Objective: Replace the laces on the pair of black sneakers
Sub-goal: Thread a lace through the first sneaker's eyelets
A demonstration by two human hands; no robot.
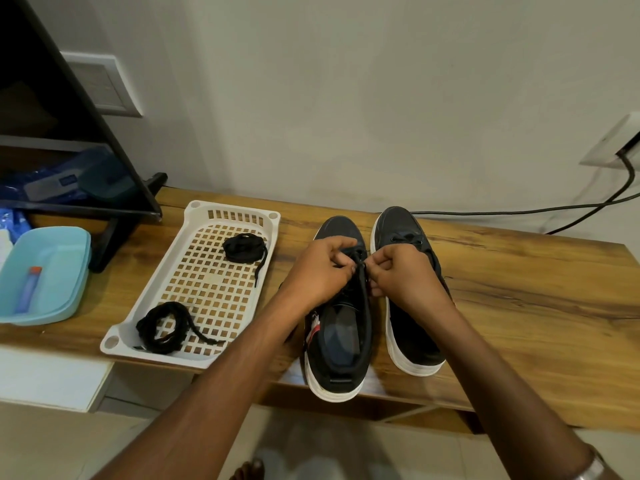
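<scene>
Head view shows us looking down at a wooden table (519, 289) where two black sneakers stand side by side, toes pointing away from us toward the wall. Our left hand (320, 271) and right hand (403, 277) meet over the left sneaker (343, 341), at the middle of its eyelet row. Both hands have curled fingers pinching the black lace (363, 271) of that shoe, one from each side, so the lace runs between them across the tongue. The shoe's long axis runs straight away from us, heel nearest, so any pull on the lace goes along that line or out to either side. Our left hand lies directly above the shoe; our right hand reaches across the right sneaker (408, 327), whose own lace seems still threaded near the toe, though shadow makes that hard to confirm. Both forearms come in low from the bottom edge, wrists bent slightly inward. Well to the left, a white perforated tray (138, 320) holds two coiled black laces, a near bundle (162, 327) and a far bundle (242, 251).
</scene>
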